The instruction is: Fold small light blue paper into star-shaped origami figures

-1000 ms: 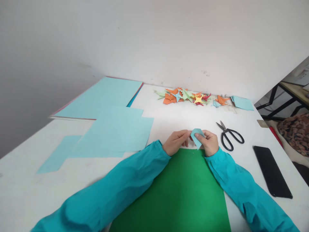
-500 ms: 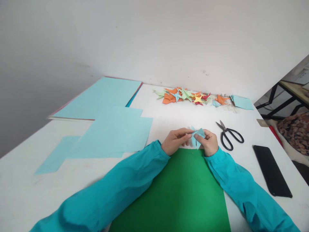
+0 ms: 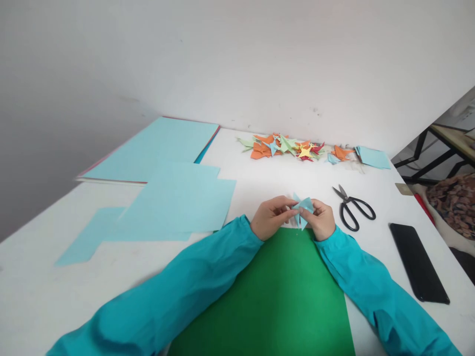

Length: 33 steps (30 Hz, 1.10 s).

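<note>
Two hands, one piece of work! Just past the far edge of the green sheet (image 3: 274, 301), the left hand (image 3: 270, 217) pinches one folded pale-blue paper (image 3: 306, 202) by its left side, and the right hand (image 3: 323, 221) grips the other side, thumb on top. To the sheet's right, one pair of scissors (image 3: 346, 199), blades parted, and one black slab (image 3: 419, 262). Well beyond the sheet, folded figures (image 3: 287, 144), too jumbled to count, one yellow star (image 3: 305, 152) among them. Left of it, overlapping blue sheets (image 3: 178, 202).
</note>
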{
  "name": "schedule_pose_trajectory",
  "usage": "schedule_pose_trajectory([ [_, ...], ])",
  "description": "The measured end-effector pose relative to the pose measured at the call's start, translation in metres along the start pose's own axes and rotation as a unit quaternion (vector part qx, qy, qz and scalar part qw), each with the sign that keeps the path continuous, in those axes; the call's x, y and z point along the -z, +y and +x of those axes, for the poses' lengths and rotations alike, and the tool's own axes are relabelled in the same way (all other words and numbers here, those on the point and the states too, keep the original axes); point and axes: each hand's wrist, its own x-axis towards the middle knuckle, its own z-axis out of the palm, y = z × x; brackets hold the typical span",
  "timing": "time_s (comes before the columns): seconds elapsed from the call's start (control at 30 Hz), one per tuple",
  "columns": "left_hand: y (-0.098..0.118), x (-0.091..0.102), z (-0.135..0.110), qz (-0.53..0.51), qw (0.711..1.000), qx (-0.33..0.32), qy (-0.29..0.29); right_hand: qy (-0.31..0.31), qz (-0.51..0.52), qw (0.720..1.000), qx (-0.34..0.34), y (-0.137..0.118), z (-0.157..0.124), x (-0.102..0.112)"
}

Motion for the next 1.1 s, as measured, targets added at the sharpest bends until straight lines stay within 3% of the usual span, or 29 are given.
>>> schedule_pose_trajectory([
  [0.2,-0.0006,-0.0011,-0.0013,0.025,0.999,-0.015,0.032,-0.022,0.011,1.0,-0.009,-0.0004,-0.0023,0.0],
  [0.37,0.0005,-0.0011,0.0003,0.01,0.997,0.026,0.068,-0.03,0.003,0.999,0.012,-0.004,-0.0042,-0.003],
  [0.73,0.0074,0.0047,0.0013,-0.058,0.996,0.058,0.027,0.019,-0.011,1.0,-0.018,0.0018,0.0,0.0016],
  [0.93,0.0028,0.0018,0.0006,-0.023,0.999,0.03,0.03,-0.003,0.02,1.0,-0.001,0.0004,0.001,0.0017],
  [1.1,0.0031,-0.0005,-0.0008,0.045,0.997,-0.043,0.053,-0.026,0.018,0.999,0.007,-0.004,0.0003,0.0],
])
